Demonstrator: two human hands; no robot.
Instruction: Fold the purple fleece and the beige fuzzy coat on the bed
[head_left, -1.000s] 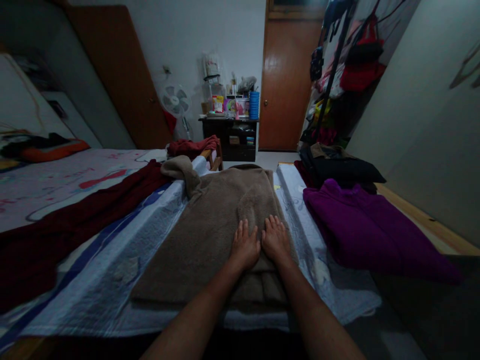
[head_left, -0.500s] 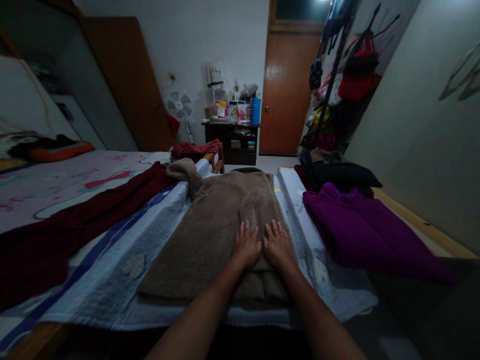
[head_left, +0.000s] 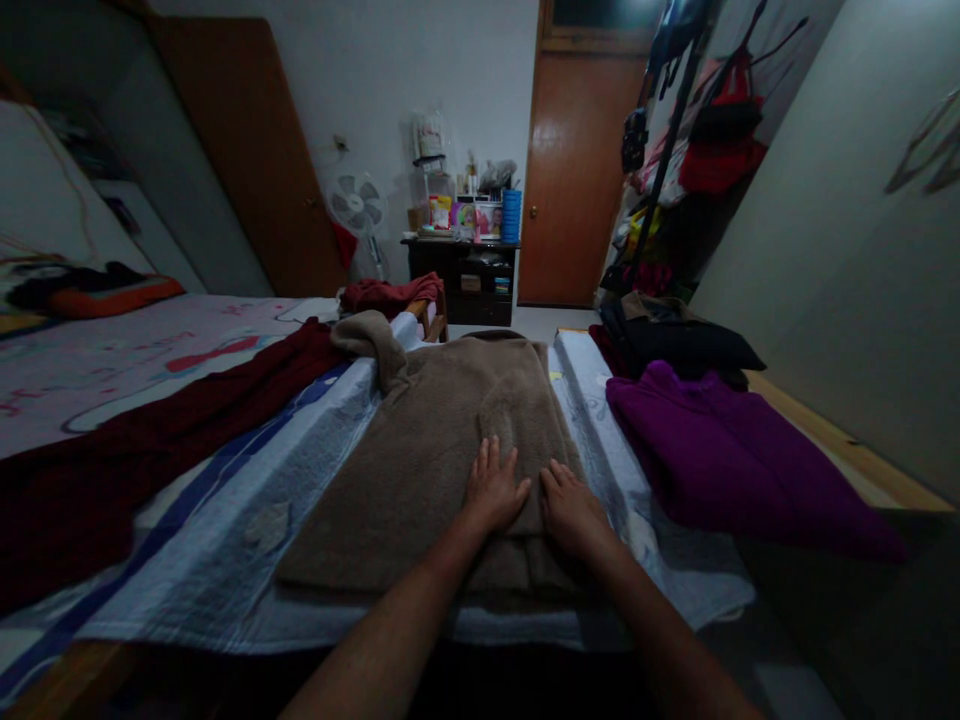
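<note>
A brown fleecy garment (head_left: 390,480) lies spread in front of me, its right side folded inward over the body. One sleeve (head_left: 370,338) sticks out, bunched, at its far left corner. My left hand (head_left: 495,490) rests flat on the folded-in part, fingers spread and pointing away from me. Just right of it, my right hand (head_left: 574,508) lies on the garment near its right edge, fingers outstretched and slightly bent. Neither hand grasps the cloth. Beneath the garment is a pale blue-grey quilted cover (head_left: 202,560).
To the right lie a folded purple garment (head_left: 720,450) and a stack of dark clothes (head_left: 675,335). A long dark red garment (head_left: 172,430) stretches along the left, beside a pink printed sheet (head_left: 135,340). Farther off stand a fan (head_left: 358,205), a black cabinet (head_left: 431,270) and a door (head_left: 574,180).
My right hand has shifted slightly right and toward me, widening the gap between the hands. My left hand stays in nearly the same place, its thumb more spread. The garment looks unchanged.
</note>
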